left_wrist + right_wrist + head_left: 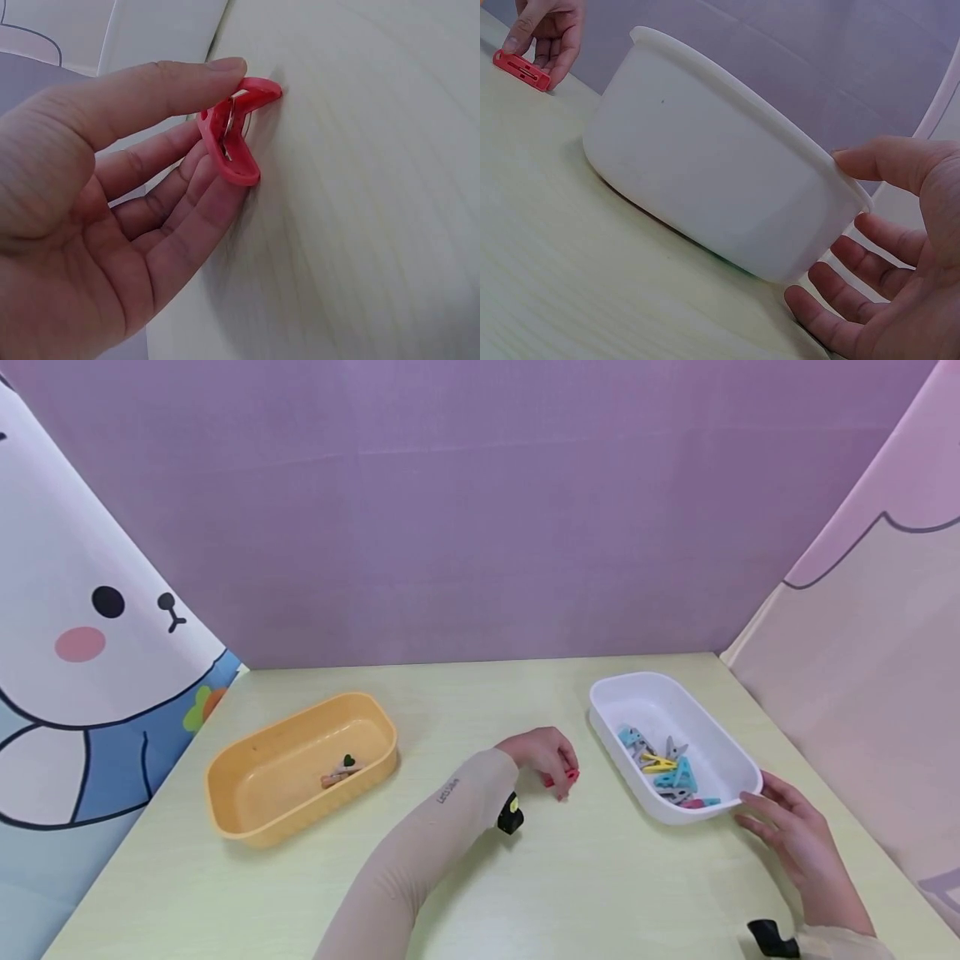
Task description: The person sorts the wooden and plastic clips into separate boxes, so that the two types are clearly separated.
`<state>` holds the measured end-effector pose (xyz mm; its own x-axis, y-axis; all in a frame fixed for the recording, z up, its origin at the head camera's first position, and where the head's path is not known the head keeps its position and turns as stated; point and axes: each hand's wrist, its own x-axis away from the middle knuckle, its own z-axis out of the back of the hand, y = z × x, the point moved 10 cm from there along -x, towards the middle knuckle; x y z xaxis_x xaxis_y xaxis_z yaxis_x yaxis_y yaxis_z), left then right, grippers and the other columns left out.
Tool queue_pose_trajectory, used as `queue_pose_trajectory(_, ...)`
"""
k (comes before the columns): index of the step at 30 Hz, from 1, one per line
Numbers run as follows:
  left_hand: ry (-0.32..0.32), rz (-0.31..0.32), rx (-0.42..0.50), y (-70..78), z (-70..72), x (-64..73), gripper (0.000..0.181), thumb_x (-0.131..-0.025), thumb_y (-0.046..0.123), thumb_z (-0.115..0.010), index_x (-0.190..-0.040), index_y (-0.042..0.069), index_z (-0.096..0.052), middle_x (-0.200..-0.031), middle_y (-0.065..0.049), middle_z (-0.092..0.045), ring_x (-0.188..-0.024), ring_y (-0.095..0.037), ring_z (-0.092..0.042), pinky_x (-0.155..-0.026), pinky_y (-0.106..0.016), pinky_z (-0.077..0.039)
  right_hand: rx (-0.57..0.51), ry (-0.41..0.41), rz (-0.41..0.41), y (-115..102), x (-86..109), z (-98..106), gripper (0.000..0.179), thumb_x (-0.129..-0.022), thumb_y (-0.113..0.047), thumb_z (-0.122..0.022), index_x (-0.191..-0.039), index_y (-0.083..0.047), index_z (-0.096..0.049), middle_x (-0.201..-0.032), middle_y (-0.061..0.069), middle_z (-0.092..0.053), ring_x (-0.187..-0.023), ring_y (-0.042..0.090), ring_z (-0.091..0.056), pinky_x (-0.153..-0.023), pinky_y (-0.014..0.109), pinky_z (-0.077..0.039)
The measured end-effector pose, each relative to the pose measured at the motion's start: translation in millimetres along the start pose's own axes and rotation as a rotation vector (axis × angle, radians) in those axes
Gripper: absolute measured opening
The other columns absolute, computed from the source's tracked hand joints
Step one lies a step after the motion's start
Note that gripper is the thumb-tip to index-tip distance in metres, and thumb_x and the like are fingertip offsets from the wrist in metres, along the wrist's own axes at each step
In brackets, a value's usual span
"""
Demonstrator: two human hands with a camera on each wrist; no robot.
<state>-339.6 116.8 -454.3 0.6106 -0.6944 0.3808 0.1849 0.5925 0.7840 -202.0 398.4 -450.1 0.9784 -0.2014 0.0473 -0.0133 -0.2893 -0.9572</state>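
Note:
My left hand [546, 756] pinches a red clothespin [214, 142] low over the table, near its middle. In the left wrist view the thumb presses one arm of the clothespin and a finger the other, with the metal spring showing between. On the right stands a white plastic basin [656, 714], holding several clothespins [678, 777] in blue, grey, yellow and pink. My right hand [798, 835] grips this basin at its near right corner. Its thumb lies on the rim, and the other fingers are spread along the outer wall, as the right wrist view shows.
A yellow-orange basin [277, 760] sits to the left, with a few small wooden-coloured clips [341, 772] inside, one bearing a dark green piece. Behind the table [480, 693] rises a purple cloth backdrop [480, 527]. Printed cloth panels flank both sides.

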Motion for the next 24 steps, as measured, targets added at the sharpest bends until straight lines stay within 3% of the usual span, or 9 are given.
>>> queue_pose_trajectory(5,0.000,0.018,-0.046,-0.3,-0.7,0.5,0.032,-0.067,-0.004,-0.086,-0.094,0.006,-0.072,-0.078,0.000,-0.067,-0.066,-0.010,-0.058,-0.061,-0.022,-0.055,-0.009,0.000,0.011,-0.4,-0.1,-0.1,0.040,-0.097,0.009,-0.054,-0.108,-0.026,-0.069,-0.103,-0.007,-0.064,-0.089,0.008,-0.066,-0.072,0.028,-0.061)
queue_pose_trajectory(14,-0.056,-0.007,-0.024,0.8,-2.9,2.4,0.021,-0.072,-0.002,-0.077,-0.089,0.008,-0.072,-0.071,-0.001,-0.064,-0.063,-0.011,-0.055,-0.063,-0.021,-0.053,0.028,0.009,0.011,1.2,-2.4,2.8,0.037,-0.097,0.005,-0.057,-0.110,-0.027,-0.067,-0.104,-0.008,-0.063,-0.089,0.007,-0.066,-0.072,0.027,-0.061)
queue_pose_trajectory(19,-0.071,-0.028,0.017,0.6,-3.2,4.5,0.022,-0.072,-0.002,-0.074,-0.092,0.008,-0.072,-0.071,-0.002,-0.063,-0.063,-0.011,-0.054,-0.063,-0.020,-0.051,0.037,0.017,-0.002,3.0,-0.6,3.7,0.037,-0.097,0.006,-0.057,-0.109,-0.028,-0.067,-0.103,-0.008,-0.063,-0.089,0.007,-0.066,-0.072,0.027,-0.061)
queue_pose_trajectory(24,-0.055,-0.038,0.114,-2.3,0.0,5.1,0.025,-0.072,-0.005,-0.072,-0.095,0.006,-0.074,-0.076,-0.003,-0.068,-0.065,-0.012,-0.058,-0.063,-0.021,-0.052,0.038,0.018,-0.001,1.0,0.8,1.7,0.039,-0.097,0.007,-0.056,-0.109,-0.028,-0.067,-0.103,-0.009,-0.063,-0.089,0.007,-0.065,-0.072,0.026,-0.061)
